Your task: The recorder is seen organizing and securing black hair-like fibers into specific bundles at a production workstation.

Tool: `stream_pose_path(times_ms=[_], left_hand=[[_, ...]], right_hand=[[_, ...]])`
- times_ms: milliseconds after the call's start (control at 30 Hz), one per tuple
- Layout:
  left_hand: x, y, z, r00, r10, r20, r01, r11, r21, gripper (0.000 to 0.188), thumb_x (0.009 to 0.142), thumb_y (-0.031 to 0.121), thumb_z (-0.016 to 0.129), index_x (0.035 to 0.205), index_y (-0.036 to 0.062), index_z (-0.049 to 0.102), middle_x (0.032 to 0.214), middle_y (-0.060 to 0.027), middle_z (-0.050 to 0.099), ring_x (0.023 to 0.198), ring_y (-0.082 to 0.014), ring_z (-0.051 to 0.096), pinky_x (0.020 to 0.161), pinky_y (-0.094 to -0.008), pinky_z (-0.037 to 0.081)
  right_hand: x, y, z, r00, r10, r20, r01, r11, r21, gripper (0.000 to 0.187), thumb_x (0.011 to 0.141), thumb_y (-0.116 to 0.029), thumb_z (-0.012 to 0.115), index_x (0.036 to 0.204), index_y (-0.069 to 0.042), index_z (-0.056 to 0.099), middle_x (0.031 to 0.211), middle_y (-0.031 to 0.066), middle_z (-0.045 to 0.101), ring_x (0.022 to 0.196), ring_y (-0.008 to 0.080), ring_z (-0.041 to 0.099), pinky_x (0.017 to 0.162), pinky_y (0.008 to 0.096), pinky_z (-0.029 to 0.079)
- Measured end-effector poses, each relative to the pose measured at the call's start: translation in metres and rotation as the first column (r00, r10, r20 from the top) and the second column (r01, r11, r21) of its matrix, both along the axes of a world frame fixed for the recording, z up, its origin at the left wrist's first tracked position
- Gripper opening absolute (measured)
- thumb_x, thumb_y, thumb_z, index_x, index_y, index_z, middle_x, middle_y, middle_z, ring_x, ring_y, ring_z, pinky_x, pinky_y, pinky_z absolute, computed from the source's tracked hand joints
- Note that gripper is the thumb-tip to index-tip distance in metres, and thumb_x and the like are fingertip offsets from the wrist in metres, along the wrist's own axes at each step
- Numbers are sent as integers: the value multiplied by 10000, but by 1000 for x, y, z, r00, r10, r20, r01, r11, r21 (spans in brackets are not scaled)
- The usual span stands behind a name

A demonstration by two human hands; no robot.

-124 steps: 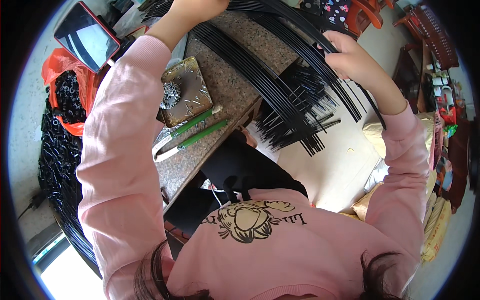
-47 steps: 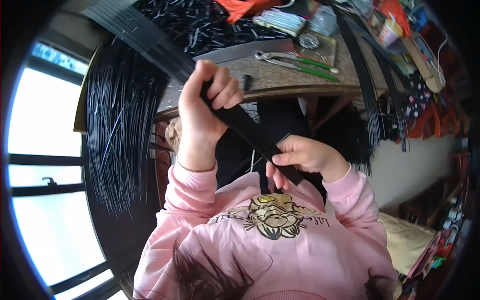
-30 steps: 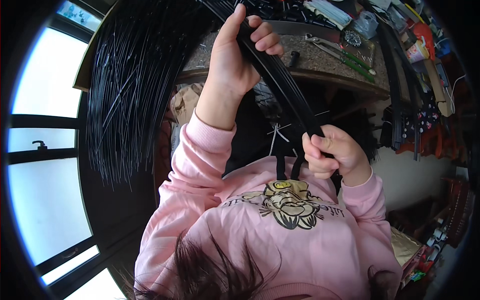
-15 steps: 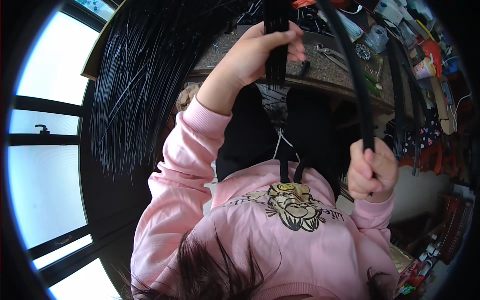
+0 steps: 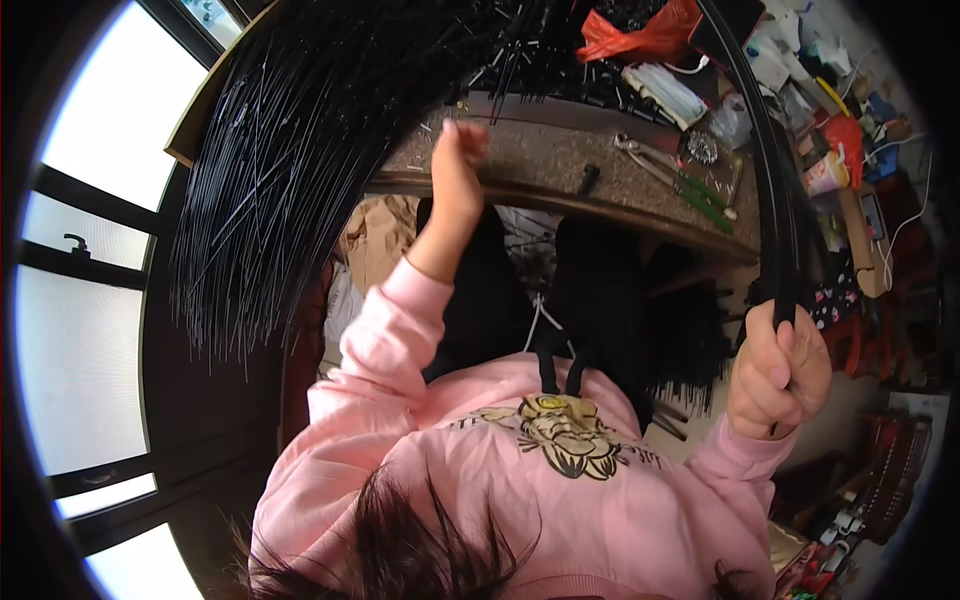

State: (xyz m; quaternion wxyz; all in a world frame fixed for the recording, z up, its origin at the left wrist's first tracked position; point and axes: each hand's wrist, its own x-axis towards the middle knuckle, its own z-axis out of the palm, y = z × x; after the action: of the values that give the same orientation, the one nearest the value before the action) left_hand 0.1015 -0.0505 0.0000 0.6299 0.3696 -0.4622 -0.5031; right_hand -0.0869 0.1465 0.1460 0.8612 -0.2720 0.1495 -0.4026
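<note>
My right hand (image 5: 780, 370) is closed around the lower end of a long bundle of thin black strands (image 5: 772, 170). The bundle rises past the right end of the workbench and runs out of the top of the picture. Over the front of the bench, my left hand (image 5: 460, 160) holds nothing; its thumb is up, and its loosely bent fingers are slightly blurred. Beside that hand, to the left, a large mass of loose black wire-like strands (image 5: 285, 190) hangs over the bench edge.
Green-handled pliers (image 5: 685, 185) and a small black cylinder (image 5: 589, 180) lie on the speckled workbench (image 5: 530, 150). Behind them are a red plastic bag (image 5: 640, 35) and a pale bundle (image 5: 668, 95). Clutter and a cup (image 5: 825, 173) fill the far right. Brown paper (image 5: 380, 235) sits below the bench.
My left hand has let go of a black strand bundle and moved left and down. My right hand has shifted right and slightly down, still gripping its bundle. The view has shifted slightly.
</note>
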Motion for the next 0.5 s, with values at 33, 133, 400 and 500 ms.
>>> stream_pose_path(times_ms=[33,133,400,500], left_hand=[[6,2,-19,960,168,225,-113,965,-238,344,750,344,381,705,18,479,675,-54,481,637,-159,449,561,-287,341],[-18,28,-13,712,284,642,28,902,-430,222,666,244,509,672,29,454,645,-91,447,624,-210,436,563,-289,340],[-65,43,-5,354,338,872,360,812,-460,154,616,152,548,675,38,462,714,-71,429,679,-226,446,577,-311,367],[-63,42,-8,395,310,865,376,804,-460,122,623,118,535,682,34,469,701,-78,435,670,-233,454,575,-315,371]], right_hand=[[2,-4,-2,1000,29,-8,-29,1000,-7,263,825,-221,304,675,-12,354,386,31,320,296,59,223,296,204,175],[0,-4,-3,997,-9,78,13,999,-41,255,839,-184,226,706,11,322,395,55,334,300,74,208,279,208,183],[-16,-5,3,997,-51,63,54,998,-41,260,838,-188,235,699,8,333,391,54,338,288,70,217,276,205,178],[-23,-2,0,994,-78,80,80,996,-30,257,834,-189,262,698,12,349,385,49,335,284,56,219,272,196,159]])
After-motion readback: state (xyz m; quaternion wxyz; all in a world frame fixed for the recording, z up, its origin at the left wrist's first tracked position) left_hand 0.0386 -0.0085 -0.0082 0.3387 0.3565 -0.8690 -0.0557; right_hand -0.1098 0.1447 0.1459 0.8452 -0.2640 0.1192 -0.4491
